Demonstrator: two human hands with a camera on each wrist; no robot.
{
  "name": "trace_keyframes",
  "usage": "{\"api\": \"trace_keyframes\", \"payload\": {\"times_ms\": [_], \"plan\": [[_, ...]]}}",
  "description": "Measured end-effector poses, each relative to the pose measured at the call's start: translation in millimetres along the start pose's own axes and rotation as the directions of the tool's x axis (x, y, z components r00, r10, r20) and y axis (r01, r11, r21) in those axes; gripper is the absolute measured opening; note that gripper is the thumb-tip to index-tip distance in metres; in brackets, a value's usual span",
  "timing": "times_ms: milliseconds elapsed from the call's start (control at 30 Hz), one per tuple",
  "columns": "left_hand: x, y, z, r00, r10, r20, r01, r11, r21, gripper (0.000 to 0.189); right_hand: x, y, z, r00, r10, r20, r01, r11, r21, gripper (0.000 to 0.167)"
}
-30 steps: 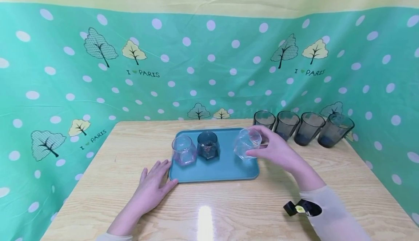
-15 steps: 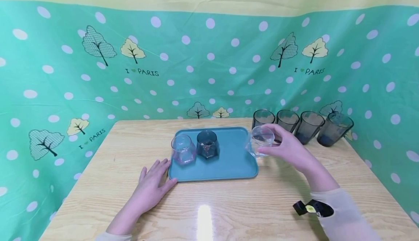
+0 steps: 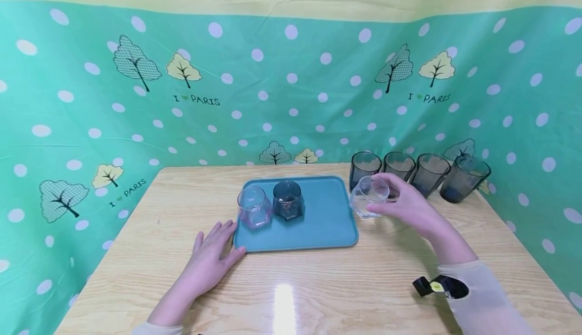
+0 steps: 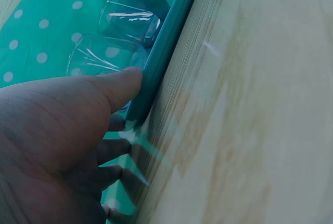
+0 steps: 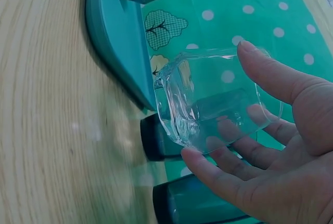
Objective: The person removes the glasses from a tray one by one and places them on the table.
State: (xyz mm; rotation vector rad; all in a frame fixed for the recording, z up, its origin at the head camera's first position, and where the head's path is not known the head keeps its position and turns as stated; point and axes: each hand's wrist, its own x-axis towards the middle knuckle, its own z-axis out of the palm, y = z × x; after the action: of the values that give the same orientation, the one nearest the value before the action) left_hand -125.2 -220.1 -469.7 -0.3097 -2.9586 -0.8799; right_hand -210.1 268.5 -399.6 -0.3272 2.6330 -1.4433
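My right hand (image 3: 406,204) grips a clear faceted glass (image 3: 369,197) just off the right edge of the blue tray (image 3: 325,234). In the right wrist view, the thumb lies on one side of this glass (image 5: 208,94) and the fingers curl round the other. My left hand (image 3: 213,254) rests at the tray's near left corner with fingers spread, the thumb touching the rim. On the tray's left part stand a pinkish clear glass (image 3: 255,208) and a dark smoky glass (image 3: 288,202), both upright.
Several tall smoky tumblers stand in a row at the back right, among them a rightmost tumbler (image 3: 464,179) and a leftmost tumbler (image 3: 365,167), which the held glass partly overlaps. Behind the wooden table (image 3: 318,289) hangs a green dotted cloth (image 3: 254,92).
My right hand has carried the clear glass rightward, from over the tray to just beyond its right edge. My left hand has stayed at the tray's corner.
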Motion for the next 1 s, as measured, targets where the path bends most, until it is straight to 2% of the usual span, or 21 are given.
{"api": "trace_keyframes", "payload": {"times_ms": [300,567,800,1000], "plan": [[1.0,1.3,1.6,0.999,-0.004,-0.034,0.004,1.0,0.005,0.062,1.5,8,-3,1.0,0.027,0.0,-0.027,0.999,-0.029,0.092],[4.1,5.0,5.5,0.995,-0.048,-0.088,0.049,0.999,0.008,0.056,1.8,9,-4,1.0,0.025,0.005,-0.025,0.999,-0.027,0.091],[6.6,7.6,6.4,0.991,-0.114,-0.066,0.114,0.993,0.003,0.062,2.8,12,-3,0.999,0.043,0.016,-0.043,0.999,-0.013,0.094],[7.2,7.6,5.8,0.99,-0.133,-0.05,0.134,0.991,0.005,0.062,4.1,13,0,0.998,0.063,0.028,-0.063,0.998,0.008,0.094]]}}
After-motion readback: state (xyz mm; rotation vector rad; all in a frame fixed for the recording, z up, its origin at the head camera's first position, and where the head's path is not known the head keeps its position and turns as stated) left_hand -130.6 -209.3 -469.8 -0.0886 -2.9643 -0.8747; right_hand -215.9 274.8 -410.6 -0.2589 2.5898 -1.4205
